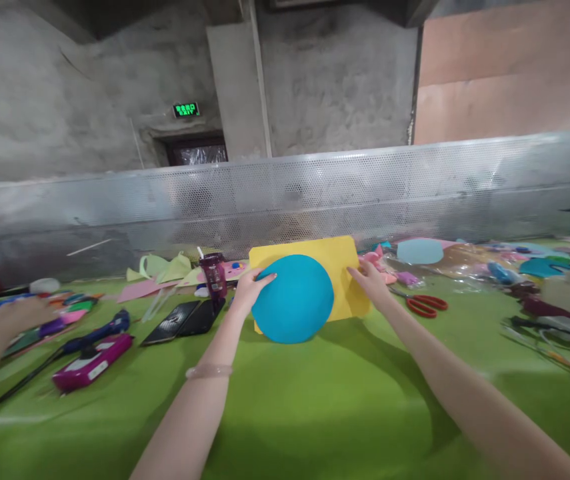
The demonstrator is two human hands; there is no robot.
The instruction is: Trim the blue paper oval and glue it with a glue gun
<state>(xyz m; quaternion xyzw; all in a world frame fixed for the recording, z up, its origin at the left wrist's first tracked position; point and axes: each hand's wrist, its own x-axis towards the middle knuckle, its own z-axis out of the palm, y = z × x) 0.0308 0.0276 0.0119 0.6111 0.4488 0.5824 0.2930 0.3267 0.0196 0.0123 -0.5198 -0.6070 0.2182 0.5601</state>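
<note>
A blue foam or paper disc stands upright in front of me, with my left hand pinching its upper left edge between thumb and fingers. Behind it is a yellow rounded sheet, also held up on edge above the green table. My right hand grips the yellow sheet at its right edge, thumb in front. Whether my left fingers also hold the yellow sheet is hidden by the disc.
Left of me lie phones, a lidded cup with straw, a magenta power strip and a glue gun. Red-handled scissors lie at right. A co-worker's hand reaches in from the left. A perforated metal panel borders the back.
</note>
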